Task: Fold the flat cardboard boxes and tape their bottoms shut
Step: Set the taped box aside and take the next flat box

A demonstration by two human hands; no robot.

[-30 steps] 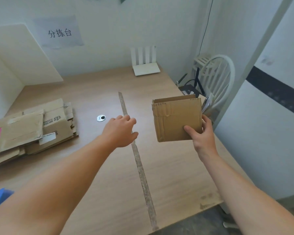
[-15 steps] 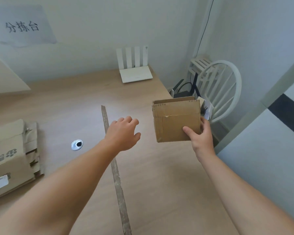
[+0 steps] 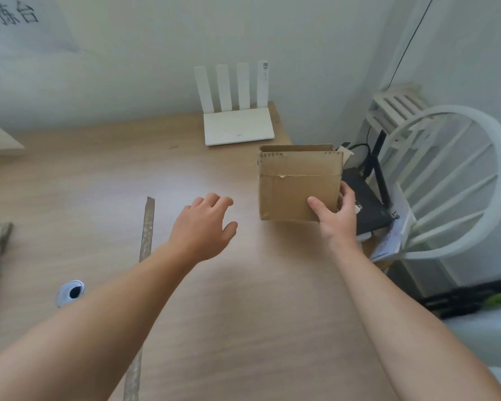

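Cardboard box (image 3: 298, 183) is held above the table (image 3: 243, 299) by the right hand (image 3: 337, 219), thumb on the front, fingers behind. Left hand (image 3: 204, 227), fingers relaxed and holding nothing, hovers beside it.

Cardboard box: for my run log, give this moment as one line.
right hand: holds cardboard box at lower corner | left hand: open, empty, apart from box | box: upright, off table

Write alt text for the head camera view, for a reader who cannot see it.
A person's right hand grips a small cardboard box by its lower right corner, above the far right side of the wooden table. The left hand hovers open and empty beside it. A white router stands by the wall, and a white chair is on the right.
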